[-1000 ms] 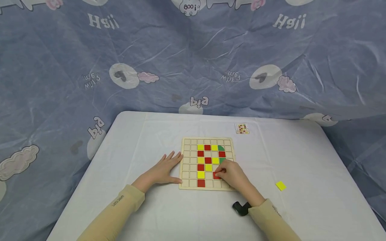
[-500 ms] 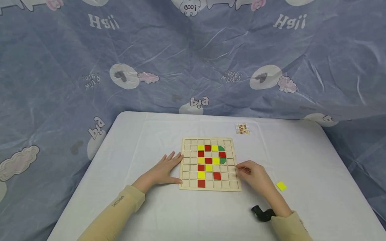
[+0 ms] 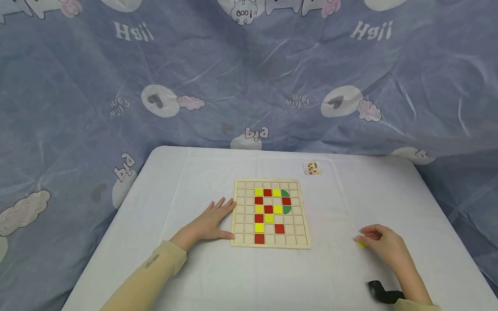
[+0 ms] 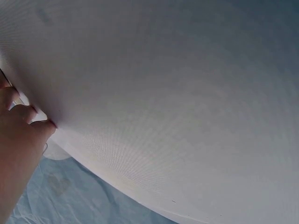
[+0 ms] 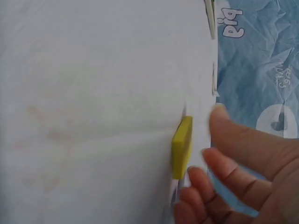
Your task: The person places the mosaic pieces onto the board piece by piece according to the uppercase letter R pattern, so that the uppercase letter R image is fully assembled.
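A wooden grid board (image 3: 241,216) lies mid-table with red and yellow square tiles and two green quarter-round tiles set in its cells. My left hand (image 3: 208,222) spreads its fingers flat against the board's left edge; the left wrist view catches only part of this hand (image 4: 21,130), at its left side. Off to the right of the board, my right hand (image 3: 385,246) hovers at a loose yellow square tile (image 3: 360,243), partly covering it. In the right wrist view the same tile (image 5: 182,149) lies on the cloth, with thumb and fingers spread apart and nothing between them.
A small printed pattern card (image 3: 312,167) lies behind the board, toward the table's far edge. White cloth covers the table (image 3: 194,276). A blue patterned curtain (image 3: 249,77) hangs behind it. The black wrist camera (image 3: 383,293) sits beneath the right forearm.
My right hand has left the red tile on the board and travelled right to the loose yellow tile. My left hand stays at the board's edge.
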Demonstrator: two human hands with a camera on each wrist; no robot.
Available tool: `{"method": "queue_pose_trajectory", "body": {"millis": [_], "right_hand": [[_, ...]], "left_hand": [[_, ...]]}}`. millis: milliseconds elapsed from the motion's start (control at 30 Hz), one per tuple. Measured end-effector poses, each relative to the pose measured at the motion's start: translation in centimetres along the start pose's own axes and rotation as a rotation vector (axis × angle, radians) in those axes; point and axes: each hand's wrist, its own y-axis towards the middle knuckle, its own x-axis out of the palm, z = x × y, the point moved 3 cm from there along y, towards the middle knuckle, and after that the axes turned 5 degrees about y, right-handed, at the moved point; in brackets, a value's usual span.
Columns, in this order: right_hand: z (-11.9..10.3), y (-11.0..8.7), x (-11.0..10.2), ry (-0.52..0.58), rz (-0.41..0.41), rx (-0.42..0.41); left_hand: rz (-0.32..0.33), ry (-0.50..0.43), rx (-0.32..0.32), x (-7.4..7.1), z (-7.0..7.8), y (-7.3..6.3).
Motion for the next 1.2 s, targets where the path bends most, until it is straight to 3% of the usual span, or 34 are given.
{"method": "queue_pose_trajectory", "body": {"millis": [233, 467, 633, 933, 1200], "right_hand": [[1.0, 0.0, 0.4, 0.0, -0.026, 0.049], [-0.2, -0.2, 1.0, 0.014, 0.023, -0.018], [-2.4, -0.3, 2.0, 0.071, 0.037, -0.086], [-7.7, 0.1, 5.0, 0.161, -0.018, -0.192], [-11.8, -0.4, 8.3, 0.232, -0.146, -0.257]], "left_hand": [[-0.001, 0.005, -0.002, 0.2, -0.1, 0.0], [-0.001, 0.015, 0.005, 0.3, -0.1, 0.0], [-0.003, 0.018, -0.004, 0.3, -0.1, 0.1], [0.001, 0.015, -0.004, 0.3, -0.2, 0.1], [-0.004, 0.026, -0.019, 0.2, -0.2, 0.1]]}}
